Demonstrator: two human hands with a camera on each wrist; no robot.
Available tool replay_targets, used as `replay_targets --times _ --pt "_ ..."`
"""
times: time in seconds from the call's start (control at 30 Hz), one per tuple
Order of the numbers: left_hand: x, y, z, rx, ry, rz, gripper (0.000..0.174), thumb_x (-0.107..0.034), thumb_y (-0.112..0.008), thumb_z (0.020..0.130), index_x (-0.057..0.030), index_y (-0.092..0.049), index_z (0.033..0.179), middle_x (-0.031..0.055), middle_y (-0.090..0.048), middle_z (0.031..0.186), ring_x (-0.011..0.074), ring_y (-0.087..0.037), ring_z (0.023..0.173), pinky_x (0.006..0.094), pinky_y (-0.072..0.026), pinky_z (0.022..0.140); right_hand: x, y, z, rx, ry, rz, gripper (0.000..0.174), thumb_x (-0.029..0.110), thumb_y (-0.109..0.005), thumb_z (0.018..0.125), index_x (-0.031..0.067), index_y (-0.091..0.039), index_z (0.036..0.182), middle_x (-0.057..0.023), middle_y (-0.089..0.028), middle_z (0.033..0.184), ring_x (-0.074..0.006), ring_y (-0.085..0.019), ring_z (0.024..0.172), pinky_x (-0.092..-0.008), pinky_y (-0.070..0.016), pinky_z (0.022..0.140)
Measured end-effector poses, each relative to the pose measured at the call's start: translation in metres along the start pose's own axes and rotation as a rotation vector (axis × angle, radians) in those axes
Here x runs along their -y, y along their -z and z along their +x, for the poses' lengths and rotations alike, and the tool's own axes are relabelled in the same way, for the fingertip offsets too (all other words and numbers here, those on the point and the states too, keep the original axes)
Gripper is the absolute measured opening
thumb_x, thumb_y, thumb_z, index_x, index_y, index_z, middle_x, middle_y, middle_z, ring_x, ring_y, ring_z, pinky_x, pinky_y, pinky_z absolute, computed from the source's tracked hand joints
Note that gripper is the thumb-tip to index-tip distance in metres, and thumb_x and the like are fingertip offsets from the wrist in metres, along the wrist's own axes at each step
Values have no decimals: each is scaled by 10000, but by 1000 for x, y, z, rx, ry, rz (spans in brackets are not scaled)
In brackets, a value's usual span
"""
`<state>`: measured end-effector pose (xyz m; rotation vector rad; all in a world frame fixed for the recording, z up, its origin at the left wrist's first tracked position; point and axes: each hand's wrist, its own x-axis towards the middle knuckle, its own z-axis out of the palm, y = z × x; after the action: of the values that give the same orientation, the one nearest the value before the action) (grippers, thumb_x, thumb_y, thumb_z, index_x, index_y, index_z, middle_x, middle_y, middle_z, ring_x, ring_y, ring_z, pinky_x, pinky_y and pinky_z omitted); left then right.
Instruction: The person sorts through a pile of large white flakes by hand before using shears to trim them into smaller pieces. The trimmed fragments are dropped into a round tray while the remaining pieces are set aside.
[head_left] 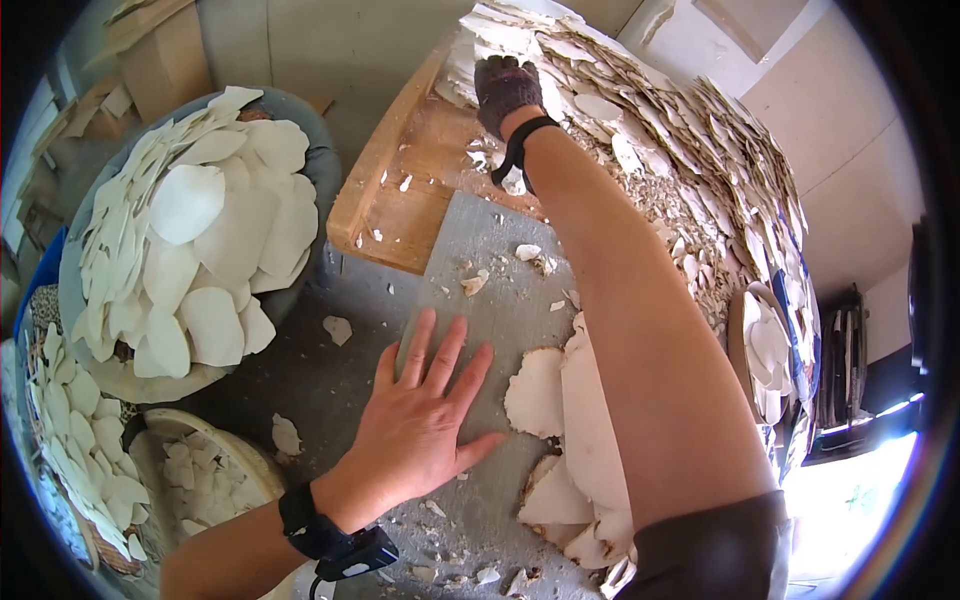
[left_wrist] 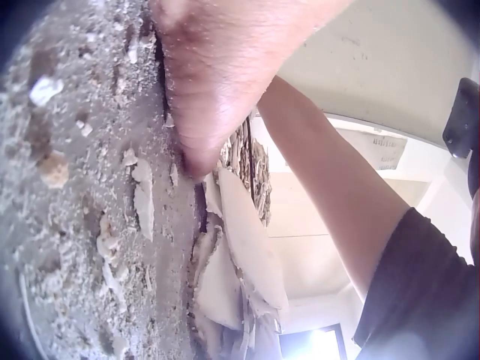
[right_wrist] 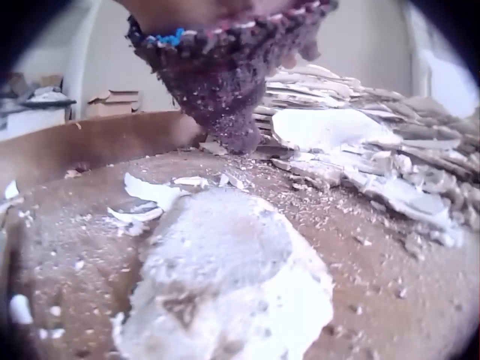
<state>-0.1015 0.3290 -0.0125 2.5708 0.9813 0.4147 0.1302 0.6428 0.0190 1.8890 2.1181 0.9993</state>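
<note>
My bare left hand (head_left: 425, 425) lies with fingers spread on the grey board (head_left: 470, 235); the left wrist view shows the edge of the hand (left_wrist: 217, 97) against its dusty surface. My right hand (head_left: 508, 95), in a dark knitted glove, reaches to the far end of the pile of thin off-white pieces (head_left: 640, 80). In the right wrist view the gloved hand (right_wrist: 225, 90) comes down beside a white piece (right_wrist: 330, 127) at the pile's edge; whether it holds that piece is unclear. A large whitish piece (right_wrist: 232, 277) lies nearer on the wooden tray (right_wrist: 82, 150).
A round container heaped with large pale pieces (head_left: 230, 220) stands at the left, with a tub of fragments (head_left: 205, 480) below it. Stacked brown-edged pieces (head_left: 595, 420) lie right of my left hand. Crumbs are scattered on the board; a wooden rim (head_left: 385, 150) borders the tray.
</note>
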Motion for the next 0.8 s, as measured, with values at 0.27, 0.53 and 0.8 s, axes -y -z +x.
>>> replay_targets --times 0.27,0.53,0.8 --pt "2 -2 -3 22 4 -41 767 -517 -654 762 -95 -412 1355 168 -249 1464 387 -153 1378 553 -261 1034 16 -24 11 22 -152 50 258 159 -542 852 107 -664 1073 -101 -614 1152 -235 -570 1111 -386 -485 873" --pt "4 -2 -3 -4 0 -70 761 -525 -641 768 -99 -413 1357 160 -254 1467 380 -166 1377 559 -258 1038 -6 -31 2 -103 99 28 186 117 -526 833 59 -662 946 -159 -650 1018 -307 -629 965 -396 -528 794" --pt "4 0 -4 -29 -11 -28 754 -542 -623 773 -108 -420 1355 147 -279 1459 368 -174 1377 537 -263 1035 -29 1 -76 -236 364 215 94 104 -534 799 42 -594 835 -149 -623 885 -307 -624 862 -411 -523 712"
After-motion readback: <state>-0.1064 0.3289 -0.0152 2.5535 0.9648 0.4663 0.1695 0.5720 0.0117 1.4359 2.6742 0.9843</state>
